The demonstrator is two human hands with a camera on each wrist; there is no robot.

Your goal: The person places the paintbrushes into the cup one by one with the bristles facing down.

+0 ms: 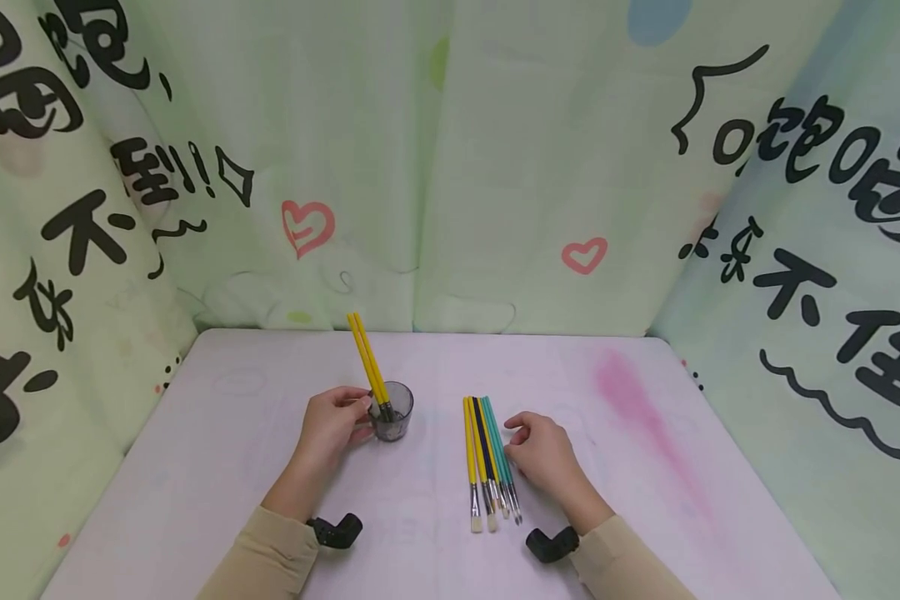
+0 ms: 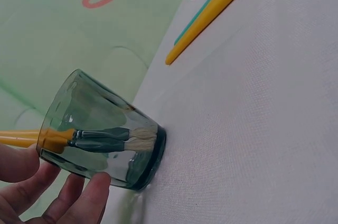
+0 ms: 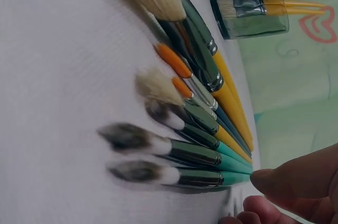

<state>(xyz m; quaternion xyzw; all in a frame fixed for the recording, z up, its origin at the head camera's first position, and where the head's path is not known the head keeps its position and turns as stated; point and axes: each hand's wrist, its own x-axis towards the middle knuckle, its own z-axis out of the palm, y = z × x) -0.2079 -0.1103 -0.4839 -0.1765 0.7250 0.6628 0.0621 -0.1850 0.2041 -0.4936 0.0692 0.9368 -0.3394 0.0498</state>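
Observation:
A clear, smoky glass cup (image 1: pixel 392 425) stands on the table, and my left hand (image 1: pixel 335 421) grips it from its left side, thumb near the rim and fingers along the wall. Two yellow-handled paintbrushes (image 1: pixel 370 362) lean in the cup, bristles down, as the left wrist view shows through the glass (image 2: pixel 113 139). Right of the cup lies a row of several paintbrushes (image 1: pixel 487 454) with yellow, dark blue and teal handles, bristle ends toward me. Beside the teal handles is my right hand (image 1: pixel 543 450), fingers loosely bent, thumb tip (image 3: pixel 262 180) close to the handle ends.
The white-covered table (image 1: pixel 270 467) carries a pink smear (image 1: pixel 637 408) at right. Pale green curtains (image 1: pixel 495 167) with black lettering and hearts enclose its back and sides. A black wrist mount (image 1: pixel 335 531) sits on the left wrist, another (image 1: pixel 552 545) on the right.

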